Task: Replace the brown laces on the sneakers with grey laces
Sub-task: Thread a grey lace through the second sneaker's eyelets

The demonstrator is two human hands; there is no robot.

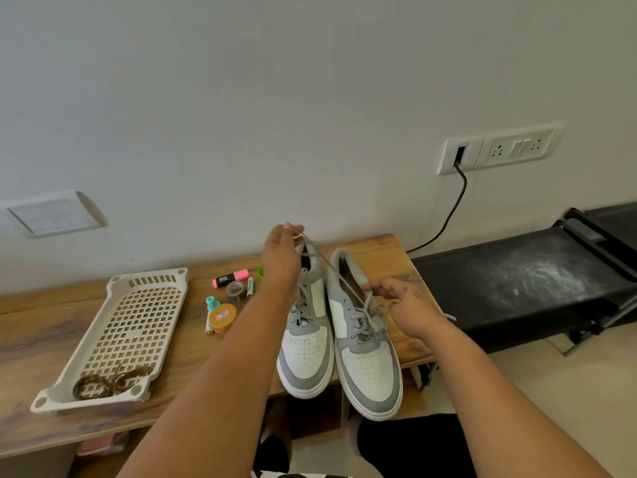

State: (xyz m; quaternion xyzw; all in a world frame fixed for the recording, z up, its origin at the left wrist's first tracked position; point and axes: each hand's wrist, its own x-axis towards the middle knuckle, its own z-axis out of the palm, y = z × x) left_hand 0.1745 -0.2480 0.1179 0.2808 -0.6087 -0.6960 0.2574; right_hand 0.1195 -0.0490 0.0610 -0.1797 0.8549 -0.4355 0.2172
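Observation:
Two grey-and-white sneakers stand side by side on the wooden table, toes toward me: the left sneaker and the right sneaker. Both carry grey laces. My left hand is raised above the left sneaker's heel and pinches the end of a grey lace, which runs taut down to the right sneaker's upper eyelets. My right hand rests by those eyelets and pinches the lace there. The brown laces lie coiled in the near end of a white perforated tray.
Between tray and sneakers lie a pink highlighter, a tape roll, a battery, a teal cap and a round orange tin. A black treadmill stands to the right. A cable hangs from the wall socket.

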